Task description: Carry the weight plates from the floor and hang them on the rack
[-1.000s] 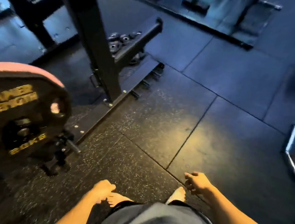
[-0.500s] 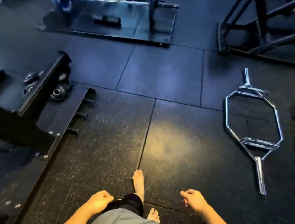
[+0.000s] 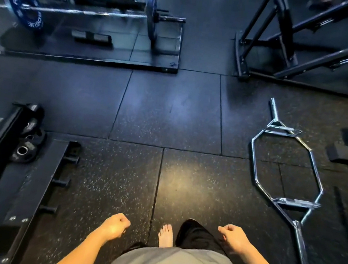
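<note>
**Both hands empty over the gym floor**

Both my hands hang low in front of me with nothing in them. My left hand (image 3: pixel 115 225) has its fingers curled in loosely, like a slack fist, and touches nothing. My right hand (image 3: pixel 233 236) is the same, fingers loosely bent and thumb resting on top, clear of everything. One bare foot (image 3: pixel 166 235) shows between them on the rubber floor (image 3: pixel 140 115).

Ahead of me the floor tiles lie bare across the middle, a wide stretch running from my feet up to the platform edge. On my left the rack base (image 3: pixel 30 185) borders that stretch, with short pegs sticking out toward me along its edge. Small weight plates (image 3: pixel 23 149) lie on the floor beside the rack's black beam, near the far end of the base, and a few more sit on the other side of that beam at the frame's left edge. On my right a chrome hex bar (image 3: pixel 287 177) lies flat, well apart from my right hand. Beyond it, black frame legs (image 3: pixel 267 44) stand at the upper right.

At the far left a loaded barbell (image 3: pixel 84 12) rests on a platform (image 3: pixel 90 60). Its blue plate (image 3: pixel 23 7) reads "ROGUE" in white, printed twice around the face. I can read no other writing.
</note>
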Tool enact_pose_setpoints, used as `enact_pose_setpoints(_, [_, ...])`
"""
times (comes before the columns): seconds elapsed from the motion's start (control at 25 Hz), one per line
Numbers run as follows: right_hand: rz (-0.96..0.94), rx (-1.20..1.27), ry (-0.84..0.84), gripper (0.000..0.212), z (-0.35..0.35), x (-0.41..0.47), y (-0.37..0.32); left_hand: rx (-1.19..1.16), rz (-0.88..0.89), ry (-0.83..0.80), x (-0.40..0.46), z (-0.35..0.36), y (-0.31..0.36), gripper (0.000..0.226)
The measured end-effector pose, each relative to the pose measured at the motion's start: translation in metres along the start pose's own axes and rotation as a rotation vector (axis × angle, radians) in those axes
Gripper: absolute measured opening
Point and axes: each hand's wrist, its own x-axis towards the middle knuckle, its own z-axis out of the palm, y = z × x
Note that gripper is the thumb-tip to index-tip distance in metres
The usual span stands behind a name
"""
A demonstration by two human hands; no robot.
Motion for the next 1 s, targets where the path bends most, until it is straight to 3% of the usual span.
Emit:
enact_pose_setpoints(0.2, [-0.018, -0.060, -0.046, 0.028, -0.032, 0.082, -0.127, -0.069, 0.003, 0.057, 0.068, -0.076, 0.113, 0.014])
enact_pose_setpoints(0.4, [-0.037, -0.209, -0.146, 0.028, -0.075, 0.168, -0.269, -0.190, -0.207, 0.040, 0.113, -0.127, 0.169, 0.013])
enact_pose_setpoints(0.56, [-0.097, -0.373, -0.197, 0.029, -0.094, 0.223, -0.421, -0.367, -0.235, 0.226, 0.157, -0.179, 0.206, 0.016])
enact_pose_setpoints(0.72, [-0.191, -0.523, -0.229, 0.025, -0.071, 0.273, -0.574, -0.525, -0.303, 0.227, 0.205, -0.242, 0.232, 0.023])
enact_pose_setpoints(0.76, [-0.212, -0.585, -0.251, 0.022, -0.057, 0.287, -0.613, -0.540, -0.284, 0.348, 0.232, -0.268, 0.244, 0.025])
enact_pose_setpoints(0.8, [-0.234, -0.651, -0.270, 0.021, -0.041, 0.300, -0.650, -0.300, -0.185, 0.418, 0.257, -0.305, 0.244, 0.032])
enact_pose_setpoints(0.84, [-0.270, -0.705, -0.281, 0.021, -0.025, 0.310, -0.689, -0.314, -0.068, 0.487, 0.312, -0.339, 0.269, 0.041])
enact_pose_setpoints(0.92, [-0.321, -0.804, -0.307, 0.023, 0.007, 0.314, -0.766, -0.377, -0.116, 0.429, 0.395, -0.386, 0.331, 0.047])
enact_pose_setpoints(1.0, [-0.381, -0.898, -0.364, 0.024, 0.043, 0.318, -0.836, -0.298, -0.210, 0.499, 0.405, -0.460, 0.298, 0.038])
